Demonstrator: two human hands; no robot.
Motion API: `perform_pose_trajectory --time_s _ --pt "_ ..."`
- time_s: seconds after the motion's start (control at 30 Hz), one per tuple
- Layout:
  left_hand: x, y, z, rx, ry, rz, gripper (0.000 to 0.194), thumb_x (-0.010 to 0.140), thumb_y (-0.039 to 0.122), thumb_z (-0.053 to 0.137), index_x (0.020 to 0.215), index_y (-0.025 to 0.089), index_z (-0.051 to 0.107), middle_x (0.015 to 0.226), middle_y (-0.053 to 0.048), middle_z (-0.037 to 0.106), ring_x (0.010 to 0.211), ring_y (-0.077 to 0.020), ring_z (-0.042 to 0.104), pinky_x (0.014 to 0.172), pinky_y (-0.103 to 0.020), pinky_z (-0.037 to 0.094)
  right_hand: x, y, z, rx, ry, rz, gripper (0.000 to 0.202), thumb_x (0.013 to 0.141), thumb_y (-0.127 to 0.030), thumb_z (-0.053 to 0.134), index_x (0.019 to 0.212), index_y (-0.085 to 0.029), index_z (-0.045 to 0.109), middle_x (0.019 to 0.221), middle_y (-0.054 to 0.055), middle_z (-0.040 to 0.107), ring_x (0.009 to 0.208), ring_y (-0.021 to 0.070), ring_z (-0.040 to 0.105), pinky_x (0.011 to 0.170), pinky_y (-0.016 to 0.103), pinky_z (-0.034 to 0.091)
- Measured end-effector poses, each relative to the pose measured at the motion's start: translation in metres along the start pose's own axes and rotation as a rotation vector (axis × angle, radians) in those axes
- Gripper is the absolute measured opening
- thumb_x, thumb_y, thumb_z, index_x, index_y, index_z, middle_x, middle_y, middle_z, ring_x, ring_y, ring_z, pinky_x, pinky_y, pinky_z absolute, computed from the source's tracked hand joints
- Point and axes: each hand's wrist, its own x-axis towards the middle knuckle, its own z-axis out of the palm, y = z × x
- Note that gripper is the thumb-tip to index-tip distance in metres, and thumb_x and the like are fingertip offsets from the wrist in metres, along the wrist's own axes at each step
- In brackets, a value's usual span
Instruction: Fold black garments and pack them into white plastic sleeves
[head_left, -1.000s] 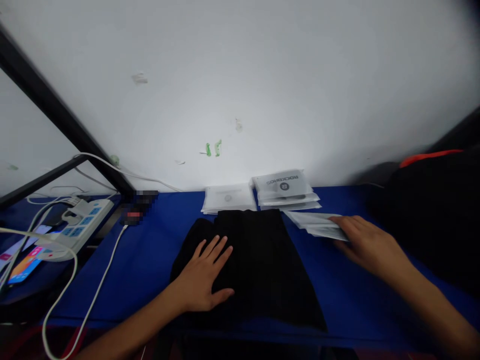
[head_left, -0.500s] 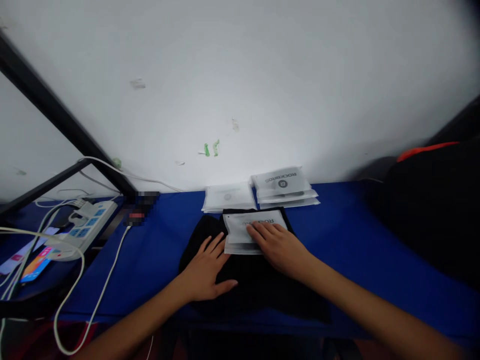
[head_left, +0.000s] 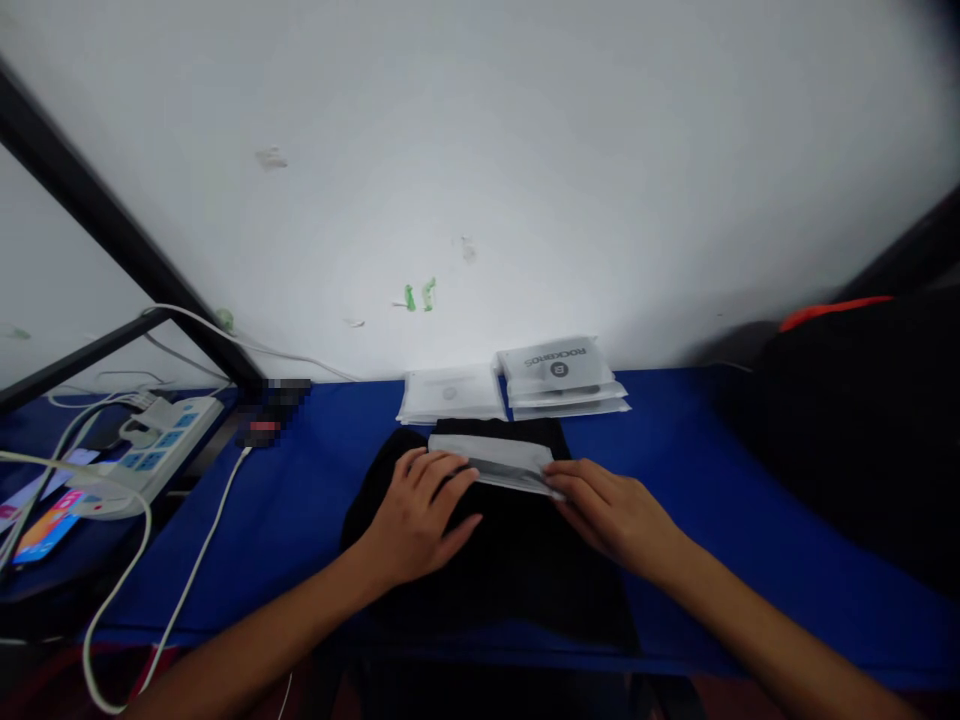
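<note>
A frosted plastic pouch [head_left: 499, 451] is tilted above the black cloth [head_left: 517, 570] on the blue table. Its right end is pinched between the thumb and fingers of my right hand [head_left: 619, 515]. My left hand [head_left: 420, 515] touches the pouch's left end with bent fingertips, its thumb apart and lying over the cloth. Behind the cloth, one flat pile of frosted pouches [head_left: 451, 395] lies on the left. To its right is a second pile of pouches [head_left: 559, 370] with dark lettering on top.
On the left are a white power strip [head_left: 161, 450], a lit phone [head_left: 52, 525], loose white cables and a dark frame post [head_left: 127, 230]. A large black item [head_left: 862, 430] with an orange edge stands at the right. The white wall [head_left: 480, 180] rises behind the table.
The pouch over the cloth was lying flat under my right hand and now is tilted up. My right hand has moved to its right end and closed on it; my left fingers have bent onto its left end.
</note>
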Motion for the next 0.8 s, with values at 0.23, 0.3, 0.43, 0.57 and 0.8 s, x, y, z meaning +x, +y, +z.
perform_pose_trajectory --time_s 0.23,0.3,0.43,0.57,0.8 --pt "0.02 0.019 0.006 -0.044 0.163 0.224 0.02 0.091 0.018 0.059 0.111 0.021 0.059 0.096 -0.003 0.071 0.092 -0.0172 0.064 0.093 -0.036 0.045 0.016 -0.028 0.004 0.195 0.167 -0.083 0.026 0.092 -0.008 0.046 0.115 -0.016 0.056 0.098 0.012 0.07 0.085 0.018 0.067 0.067 0.027 0.057" --pt "0.019 0.021 0.01 -0.055 0.2 0.257 0.015 0.091 0.016 0.059 0.105 0.021 0.06 0.089 -0.001 0.07 0.086 -0.0157 0.063 0.089 -0.034 0.046 0.017 -0.033 0.006 0.253 0.192 -0.084 0.028 0.091 -0.007 0.046 0.116 -0.015 0.057 0.099 0.013 0.069 0.086 0.0182 0.067 0.067 0.027 0.057" --pt "0.018 0.02 0.015 -0.03 0.195 0.252 0.008 0.092 0.014 0.054 0.097 0.017 0.059 0.085 -0.002 0.068 0.082 -0.017 0.06 0.083 -0.035 0.046 0.015 -0.035 0.011 0.307 0.204 -0.083 0.028 0.089 -0.003 0.045 0.112 -0.014 0.058 0.096 0.013 0.068 0.082 0.0175 0.065 0.062 0.026 0.055" --pt "0.017 -0.003 0.012 0.045 0.167 0.199 0.016 0.094 0.013 0.045 0.092 0.019 0.059 0.08 -0.003 0.066 0.083 -0.0188 0.06 0.081 -0.036 0.045 0.006 -0.024 0.01 0.328 0.193 -0.02 0.03 0.089 -0.002 0.044 0.111 -0.017 0.058 0.096 0.01 0.067 0.084 0.0176 0.066 0.063 0.027 0.055" --pt "-0.008 -0.057 -0.009 0.125 0.172 0.036 0.012 0.093 0.014 0.049 0.092 0.019 0.06 0.083 -0.006 0.067 0.084 -0.02 0.061 0.079 -0.036 0.049 -0.014 0.002 -0.009 0.355 0.258 0.214 0.029 0.089 -0.005 0.052 0.108 -0.026 0.059 0.097 0.005 0.068 0.087 0.02 0.067 0.072 0.033 0.057"
